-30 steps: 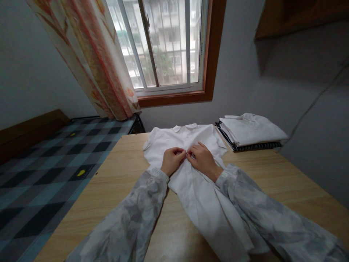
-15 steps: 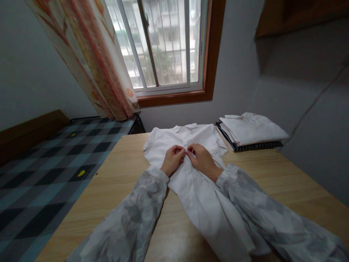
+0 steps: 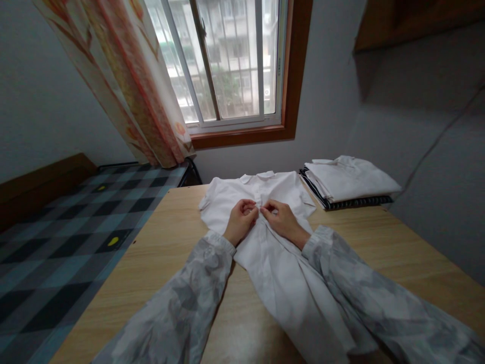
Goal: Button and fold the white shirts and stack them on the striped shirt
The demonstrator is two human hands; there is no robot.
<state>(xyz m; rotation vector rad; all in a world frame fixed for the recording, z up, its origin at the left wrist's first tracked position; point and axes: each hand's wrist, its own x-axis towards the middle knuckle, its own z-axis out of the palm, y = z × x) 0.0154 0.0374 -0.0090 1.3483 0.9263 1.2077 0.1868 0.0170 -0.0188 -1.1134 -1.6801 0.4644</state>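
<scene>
A white short-sleeved shirt [image 3: 273, 273] lies front side up on the wooden table [image 3: 166, 253], its collar toward the window and its hem toward me. Both hands meet over the button strip in the upper half of the shirt. My left hand [image 3: 241, 220] pinches the shirt's front edge between thumb and fingers. Close beside it, my right hand [image 3: 282, 220] pinches the fabric from the other side. Any button between the fingertips is too small to make out. Below the right hand the cloth runs in long loose folds.
At the table's far right, folded white clothing [image 3: 352, 177] rests on a dark, striped-looking pile [image 3: 358, 203]. A bed with a checked cover [image 3: 68, 242] stands along the left. Behind the table are a window [image 3: 235, 65] and a patterned curtain [image 3: 132, 81]. A wooden cabinet [image 3: 417, 25] juts from the upper right wall.
The fingertips have shifted slightly on the button strip, the right hand's fingers drawing closer together. Shirt, table and folded clothing stay where they were.
</scene>
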